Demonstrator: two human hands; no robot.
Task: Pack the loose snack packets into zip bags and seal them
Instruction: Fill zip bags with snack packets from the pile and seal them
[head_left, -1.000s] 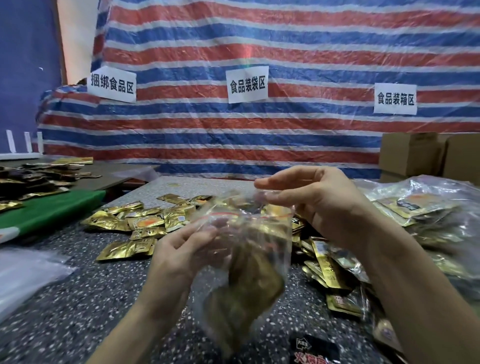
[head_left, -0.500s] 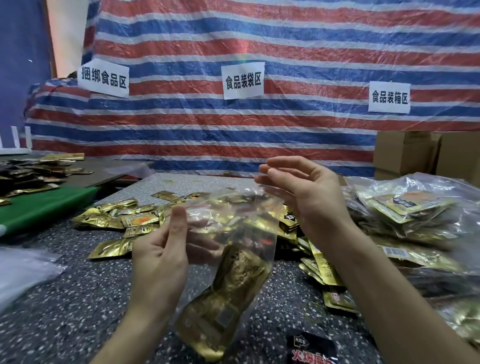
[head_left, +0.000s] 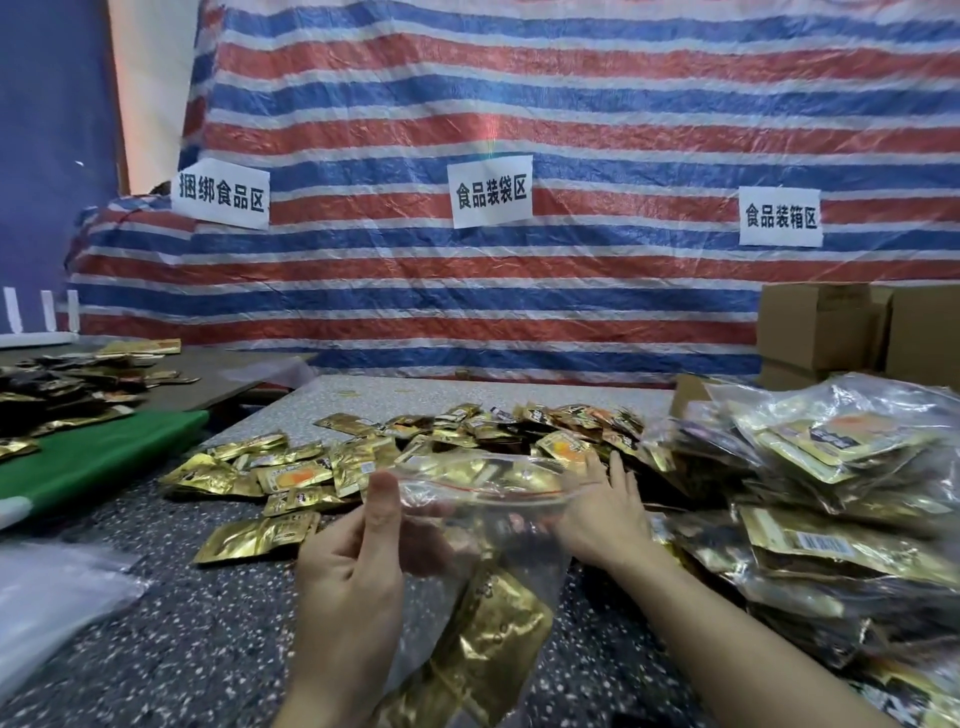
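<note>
Clear zip bag (head_left: 493, 501) holds gold packets (head_left: 493, 654) at its bottom; loose packets (head_left: 296, 475) lie scattered behind.

Left hand (head_left: 353, 566), at 7 o'clock, thumb upright, pinches a clear plastic zip bag (head_left: 488, 512). Right hand (head_left: 597, 519), at 5 o'clock, points straight fingers toward 12 o'clock. Both forearms bare.

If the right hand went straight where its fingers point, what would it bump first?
Most likely the pile of loose gold packets just beyond the right hand, since its fingers point away at them. Depth is hard to judge.
</note>
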